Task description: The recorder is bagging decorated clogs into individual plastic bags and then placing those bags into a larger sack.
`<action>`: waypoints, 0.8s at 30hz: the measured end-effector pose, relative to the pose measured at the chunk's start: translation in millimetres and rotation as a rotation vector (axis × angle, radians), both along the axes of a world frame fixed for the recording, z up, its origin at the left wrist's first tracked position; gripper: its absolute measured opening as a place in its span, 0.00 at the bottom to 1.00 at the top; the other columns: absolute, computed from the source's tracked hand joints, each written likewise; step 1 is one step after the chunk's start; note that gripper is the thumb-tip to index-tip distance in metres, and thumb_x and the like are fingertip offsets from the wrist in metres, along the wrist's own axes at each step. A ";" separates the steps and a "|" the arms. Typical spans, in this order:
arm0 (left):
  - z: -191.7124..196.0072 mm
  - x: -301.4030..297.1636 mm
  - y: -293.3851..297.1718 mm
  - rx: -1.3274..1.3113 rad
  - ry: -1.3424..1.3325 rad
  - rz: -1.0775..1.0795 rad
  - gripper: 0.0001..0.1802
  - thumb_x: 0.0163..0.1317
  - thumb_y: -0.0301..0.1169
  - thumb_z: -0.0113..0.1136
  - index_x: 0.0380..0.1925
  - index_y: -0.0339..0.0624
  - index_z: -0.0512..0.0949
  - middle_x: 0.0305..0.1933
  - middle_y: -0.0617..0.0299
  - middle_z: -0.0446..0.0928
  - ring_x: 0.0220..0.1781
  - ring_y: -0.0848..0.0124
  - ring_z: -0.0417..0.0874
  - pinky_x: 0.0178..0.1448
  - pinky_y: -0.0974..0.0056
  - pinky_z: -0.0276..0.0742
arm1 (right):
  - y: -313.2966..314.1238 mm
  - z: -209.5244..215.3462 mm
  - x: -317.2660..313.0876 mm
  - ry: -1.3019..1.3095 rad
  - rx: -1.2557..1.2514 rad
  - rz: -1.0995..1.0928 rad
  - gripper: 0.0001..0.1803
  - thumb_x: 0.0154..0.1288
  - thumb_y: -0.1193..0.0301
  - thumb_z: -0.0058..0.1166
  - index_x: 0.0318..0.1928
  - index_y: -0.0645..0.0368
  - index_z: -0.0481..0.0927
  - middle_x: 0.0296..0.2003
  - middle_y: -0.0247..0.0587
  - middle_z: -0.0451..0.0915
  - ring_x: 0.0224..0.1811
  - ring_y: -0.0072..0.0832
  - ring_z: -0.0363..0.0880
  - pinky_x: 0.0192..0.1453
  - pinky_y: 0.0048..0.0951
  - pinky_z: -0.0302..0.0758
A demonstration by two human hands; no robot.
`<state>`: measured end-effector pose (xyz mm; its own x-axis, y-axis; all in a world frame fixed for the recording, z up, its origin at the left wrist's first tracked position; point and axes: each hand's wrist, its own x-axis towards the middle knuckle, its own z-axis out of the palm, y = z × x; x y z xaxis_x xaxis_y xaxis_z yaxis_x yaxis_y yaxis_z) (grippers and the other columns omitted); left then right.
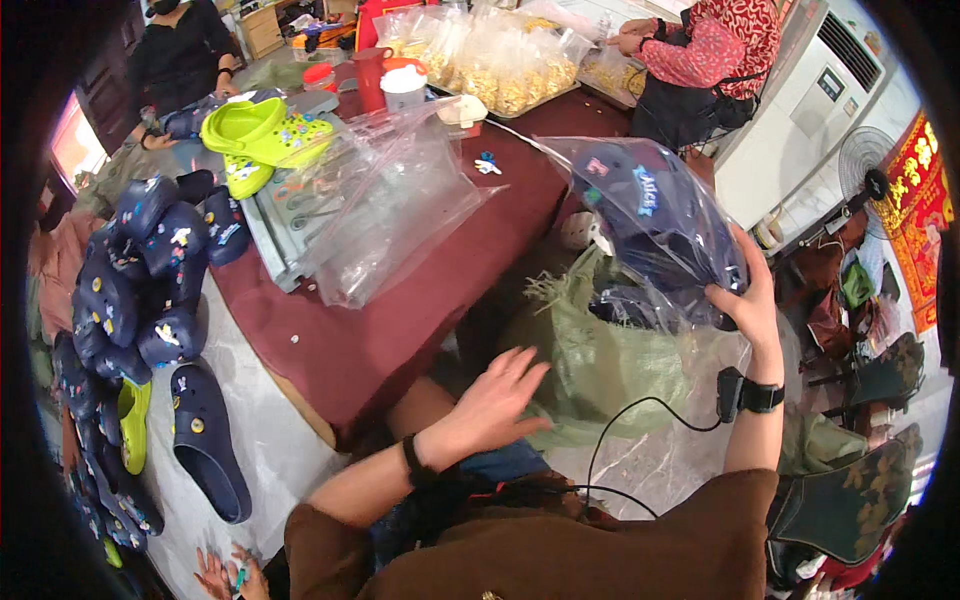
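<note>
Navy rounded foam clogs (630, 190) in a clear plastic bag (695, 205), gripped by the right hand (754, 298) over a pale green woven sack (620, 375), look light and springy but slippery-wrapped, best held around a shoe, while the left hand (495, 397) hovers empty and splayed

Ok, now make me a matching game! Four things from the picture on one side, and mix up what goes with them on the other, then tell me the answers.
Things:
1. right hand
2. left hand
3. sack
4. fan

Matches:
A. pale green
B. beside a red banner
C. holding a clear bag with navy clogs inside
D. holding nothing

Right pairs: 1-C, 2-D, 3-A, 4-B
</note>
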<state>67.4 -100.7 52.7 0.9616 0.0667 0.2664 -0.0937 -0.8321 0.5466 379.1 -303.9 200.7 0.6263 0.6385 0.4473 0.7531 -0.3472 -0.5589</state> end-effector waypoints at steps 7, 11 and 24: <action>-81.6 174.4 -36.4 0.167 0.036 -0.014 0.58 0.54 0.60 0.68 0.71 0.26 0.57 0.68 0.30 0.65 0.79 0.40 0.52 0.81 0.45 0.49 | -59.5 -15.9 26.1 0.038 -0.184 -0.089 0.47 0.33 0.71 0.67 0.64 0.54 0.75 0.51 0.46 0.77 0.56 0.43 0.77 0.65 0.36 0.71; -101.9 183.1 -41.9 0.175 0.469 -0.099 0.37 0.53 0.51 0.70 0.55 0.35 0.75 0.50 0.46 0.80 0.65 0.48 0.72 0.76 0.49 0.57 | -64.1 -12.4 29.6 0.039 -0.407 -0.076 0.46 0.31 0.71 0.68 0.62 0.47 0.77 0.49 0.47 0.76 0.53 0.47 0.79 0.59 0.40 0.76; -25.2 154.8 -67.1 0.080 -0.276 -0.403 0.09 0.49 0.28 0.58 0.32 0.45 0.84 0.32 0.64 0.72 0.44 0.65 0.74 0.56 0.57 0.68 | 12.4 -82.0 58.6 0.031 -0.725 0.638 0.40 0.33 0.67 0.69 0.57 0.42 0.82 0.48 0.52 0.78 0.52 0.51 0.76 0.57 0.44 0.74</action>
